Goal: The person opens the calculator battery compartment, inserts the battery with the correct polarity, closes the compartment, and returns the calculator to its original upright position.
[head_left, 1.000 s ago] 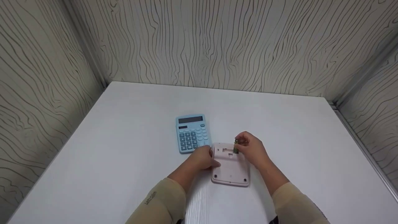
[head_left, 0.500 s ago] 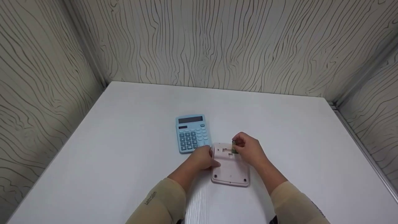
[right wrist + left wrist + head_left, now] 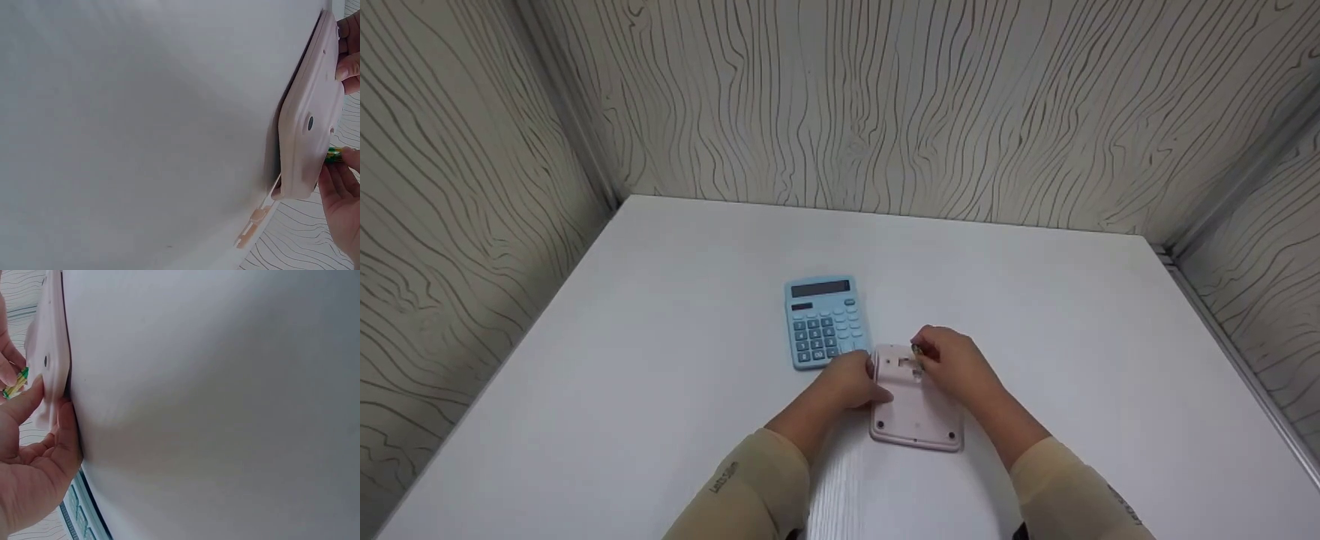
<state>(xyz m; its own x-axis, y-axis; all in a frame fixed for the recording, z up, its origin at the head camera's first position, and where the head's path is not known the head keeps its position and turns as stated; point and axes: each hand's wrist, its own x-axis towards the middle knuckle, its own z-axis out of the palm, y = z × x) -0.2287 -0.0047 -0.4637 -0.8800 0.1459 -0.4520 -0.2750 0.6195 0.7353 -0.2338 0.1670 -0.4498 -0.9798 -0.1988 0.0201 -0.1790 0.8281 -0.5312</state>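
A pink calculator lies face down on the white table, its battery compartment uncovered near the far end. My left hand grips its left edge, thumb on the back and fingers along the side. Between the thumb and fingers of my right hand is a small green-and-yellow battery, tilted at the compartment. The fingers hide most of the battery in the head view; the left wrist view shows more of the battery.
Just beyond my left hand, a blue calculator lies face up. A flat notched peach-pink piece lies on the table beyond the pink calculator in the right wrist view. Wood-patterned walls border the table.
My right hand has shifted left and slightly nearer with the battery, which has tilted from nearly upright. My left hand and both calculators have stayed in place.
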